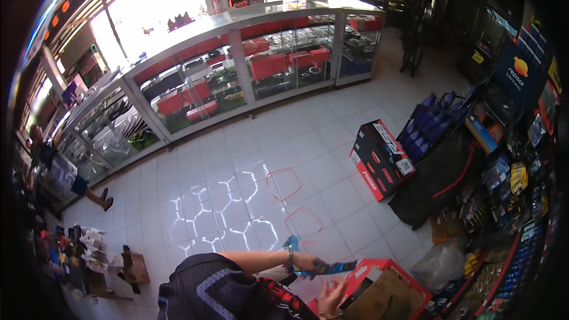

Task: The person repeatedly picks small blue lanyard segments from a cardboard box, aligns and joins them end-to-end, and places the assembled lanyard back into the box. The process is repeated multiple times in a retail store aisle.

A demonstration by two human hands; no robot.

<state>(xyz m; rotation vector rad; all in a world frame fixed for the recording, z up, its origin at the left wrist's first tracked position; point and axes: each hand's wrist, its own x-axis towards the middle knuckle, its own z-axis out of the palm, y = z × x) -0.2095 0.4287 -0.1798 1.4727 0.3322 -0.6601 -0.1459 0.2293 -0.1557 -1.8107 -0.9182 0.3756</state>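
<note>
My left hand [308,261], with a watch on the wrist, is shut on a flat blue packaged item [332,268] and holds it level above the floor. Just below it, my right hand [329,303] rests on the near flap of an open red cardboard box [391,284], fingers curled at the edge; what they grip, if anything, is hidden. My dark patterned shirt fills the lower middle of the view.
A long glass display counter [249,65] curves across the back. A red and black carton [379,160] and a rack of blue bottles [432,121] stand on the white tiled floor at right, beside packed shelves [521,201]. Another person [53,166] stands far left. A small cardboard box [135,266] sits lower left.
</note>
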